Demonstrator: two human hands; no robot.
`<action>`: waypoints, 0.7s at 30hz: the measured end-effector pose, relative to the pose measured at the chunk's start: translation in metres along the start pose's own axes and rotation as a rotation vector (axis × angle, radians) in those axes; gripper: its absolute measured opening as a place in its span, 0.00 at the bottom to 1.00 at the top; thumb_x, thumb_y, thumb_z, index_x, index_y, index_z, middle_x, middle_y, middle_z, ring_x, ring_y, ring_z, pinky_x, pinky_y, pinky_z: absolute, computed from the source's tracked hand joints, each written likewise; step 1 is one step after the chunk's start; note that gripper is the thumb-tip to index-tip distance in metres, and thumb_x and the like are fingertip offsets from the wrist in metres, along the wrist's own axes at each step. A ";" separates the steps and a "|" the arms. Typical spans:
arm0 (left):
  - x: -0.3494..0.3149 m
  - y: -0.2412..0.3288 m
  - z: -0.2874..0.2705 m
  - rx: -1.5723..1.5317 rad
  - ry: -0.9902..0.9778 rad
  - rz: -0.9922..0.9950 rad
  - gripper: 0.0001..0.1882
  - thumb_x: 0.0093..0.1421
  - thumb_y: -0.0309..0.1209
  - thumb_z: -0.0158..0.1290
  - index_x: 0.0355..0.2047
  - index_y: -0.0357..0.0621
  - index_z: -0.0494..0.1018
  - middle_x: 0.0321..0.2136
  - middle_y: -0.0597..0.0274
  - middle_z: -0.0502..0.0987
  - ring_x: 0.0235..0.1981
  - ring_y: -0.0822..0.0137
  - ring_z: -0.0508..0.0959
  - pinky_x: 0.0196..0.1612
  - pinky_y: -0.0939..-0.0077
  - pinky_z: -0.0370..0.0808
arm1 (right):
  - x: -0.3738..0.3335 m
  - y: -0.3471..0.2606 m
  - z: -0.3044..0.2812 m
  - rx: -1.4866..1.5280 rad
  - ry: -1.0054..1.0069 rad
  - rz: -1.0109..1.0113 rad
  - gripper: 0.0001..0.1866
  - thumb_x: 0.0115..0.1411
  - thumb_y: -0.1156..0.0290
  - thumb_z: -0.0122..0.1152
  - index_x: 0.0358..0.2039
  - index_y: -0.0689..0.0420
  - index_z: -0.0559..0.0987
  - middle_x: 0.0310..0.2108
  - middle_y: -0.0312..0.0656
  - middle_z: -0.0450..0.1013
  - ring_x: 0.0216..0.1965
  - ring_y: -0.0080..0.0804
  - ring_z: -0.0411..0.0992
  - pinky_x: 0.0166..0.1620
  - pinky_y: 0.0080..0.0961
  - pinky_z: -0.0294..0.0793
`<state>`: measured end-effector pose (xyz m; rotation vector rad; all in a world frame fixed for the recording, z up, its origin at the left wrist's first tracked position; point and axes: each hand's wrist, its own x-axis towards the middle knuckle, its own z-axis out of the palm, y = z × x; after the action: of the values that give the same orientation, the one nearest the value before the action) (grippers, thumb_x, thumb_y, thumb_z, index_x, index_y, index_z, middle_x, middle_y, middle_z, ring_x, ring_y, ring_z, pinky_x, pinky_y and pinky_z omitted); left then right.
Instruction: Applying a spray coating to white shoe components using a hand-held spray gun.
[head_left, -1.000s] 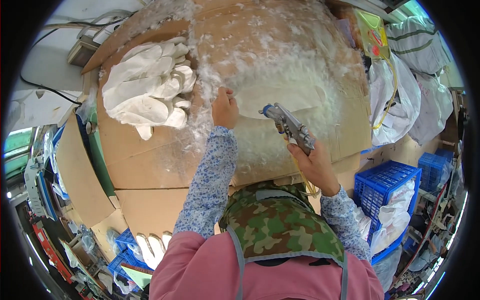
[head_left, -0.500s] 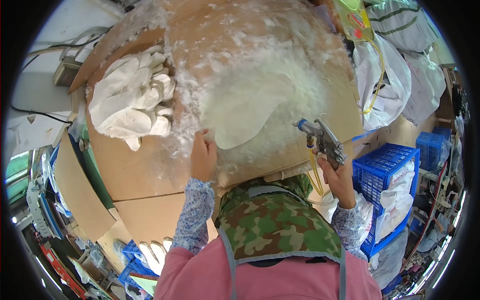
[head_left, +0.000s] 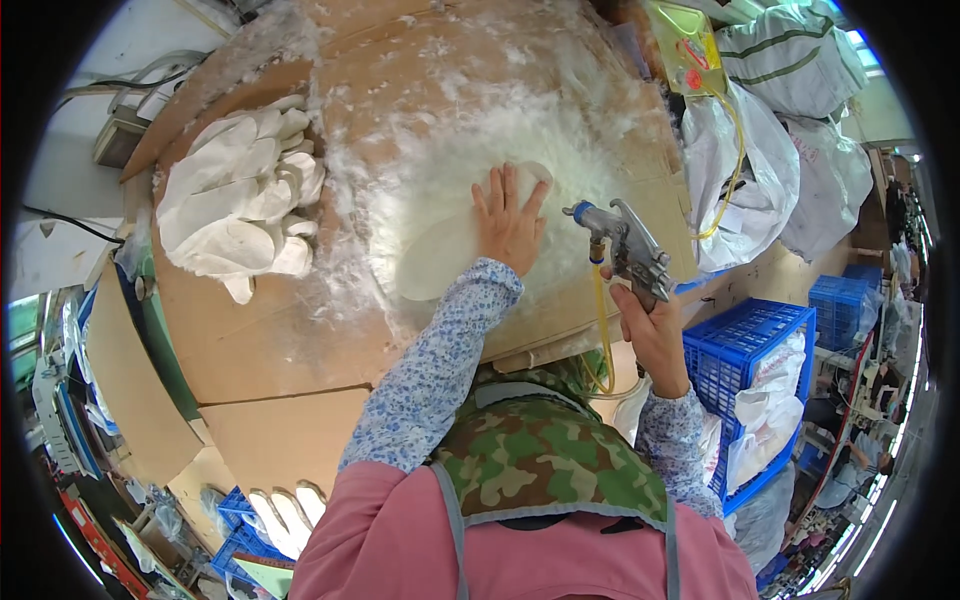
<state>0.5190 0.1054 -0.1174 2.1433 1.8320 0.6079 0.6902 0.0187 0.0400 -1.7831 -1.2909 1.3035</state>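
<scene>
My left hand (head_left: 510, 222) lies flat, fingers spread, on a white insole-shaped sheet (head_left: 425, 272). That sheet rests on the cardboard work surface (head_left: 270, 340), amid a pale film of fibres. Part of it is hidden beneath the hand. To the right, my right hand (head_left: 655, 340) grips a metal spray gun (head_left: 630, 250) by its handle, with the blue-ringed nozzle pointing left toward the sheet. A thin yellow hose (head_left: 605, 345) hangs below the gun. On the left of the cardboard lies a heap of similar white insole pieces (head_left: 235, 195).
A yellow container (head_left: 688, 45) with a hose stands at the far right, beside stuffed white bags (head_left: 740, 165). Below them is a blue plastic crate (head_left: 735, 340) holding white bundles. More blue crates (head_left: 240, 530) stand at the lower left.
My left hand has moved from the sheet's near left edge up and right onto it, and is now spread flat. My right hand has raised the spray gun slightly.
</scene>
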 end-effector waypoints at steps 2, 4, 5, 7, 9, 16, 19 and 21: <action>-0.004 0.000 0.002 0.017 -0.001 0.026 0.30 0.59 0.37 0.53 0.62 0.65 0.61 0.67 0.43 0.47 0.68 0.43 0.45 0.65 0.36 0.42 | 0.006 0.001 -0.001 -0.043 -0.021 -0.024 0.12 0.61 0.73 0.58 0.45 0.61 0.78 0.29 0.33 0.74 0.28 0.19 0.66 0.32 0.20 0.67; -0.007 0.001 -0.001 0.009 0.037 0.058 0.30 0.58 0.37 0.53 0.62 0.63 0.62 0.67 0.41 0.46 0.69 0.43 0.44 0.65 0.36 0.41 | 0.013 0.004 0.004 -0.033 -0.014 -0.101 0.12 0.61 0.73 0.59 0.45 0.61 0.78 0.28 0.33 0.75 0.27 0.18 0.66 0.32 0.20 0.67; -0.010 0.001 -0.003 0.023 0.023 0.044 0.30 0.58 0.37 0.53 0.62 0.63 0.62 0.67 0.41 0.46 0.69 0.43 0.44 0.65 0.36 0.41 | 0.015 0.003 0.005 -0.013 -0.011 -0.142 0.12 0.61 0.73 0.59 0.45 0.61 0.78 0.28 0.33 0.75 0.27 0.18 0.65 0.32 0.20 0.66; -0.021 0.003 -0.008 0.035 -0.009 0.068 0.30 0.58 0.37 0.54 0.62 0.59 0.63 0.67 0.40 0.45 0.69 0.44 0.44 0.65 0.36 0.40 | 0.018 0.002 0.005 -0.055 -0.029 -0.149 0.12 0.61 0.72 0.59 0.45 0.61 0.79 0.29 0.34 0.75 0.28 0.18 0.65 0.32 0.21 0.67; -0.029 0.005 -0.011 0.014 -0.029 0.035 0.29 0.58 0.37 0.54 0.61 0.57 0.64 0.67 0.40 0.45 0.69 0.44 0.43 0.65 0.36 0.39 | 0.019 -0.001 0.005 -0.117 -0.055 -0.114 0.12 0.61 0.72 0.59 0.45 0.61 0.79 0.30 0.34 0.76 0.28 0.17 0.65 0.32 0.21 0.67; -0.032 0.006 -0.005 -0.037 -0.044 -0.009 0.27 0.58 0.37 0.53 0.59 0.54 0.66 0.68 0.39 0.43 0.70 0.45 0.41 0.65 0.36 0.36 | 0.031 0.004 0.014 -0.249 -0.090 -0.339 0.13 0.62 0.72 0.57 0.46 0.62 0.73 0.30 0.45 0.75 0.29 0.34 0.71 0.35 0.30 0.70; -0.032 0.006 -0.004 -0.059 -0.018 -0.004 0.28 0.58 0.37 0.52 0.60 0.54 0.65 0.68 0.39 0.42 0.70 0.46 0.40 0.65 0.37 0.35 | 0.036 0.008 0.011 -0.304 -0.046 -0.330 0.14 0.62 0.72 0.57 0.47 0.62 0.71 0.28 0.48 0.73 0.29 0.38 0.71 0.35 0.32 0.69; -0.032 0.007 -0.004 -0.061 -0.023 -0.016 0.28 0.58 0.37 0.52 0.60 0.55 0.65 0.68 0.39 0.42 0.70 0.46 0.40 0.65 0.37 0.35 | 0.038 0.009 0.007 -0.322 -0.014 -0.324 0.15 0.62 0.72 0.57 0.47 0.62 0.70 0.27 0.48 0.72 0.28 0.39 0.71 0.34 0.32 0.69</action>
<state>0.5197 0.0727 -0.1150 2.0862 1.7937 0.6241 0.6892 0.0498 0.0156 -1.6754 -1.7924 0.9716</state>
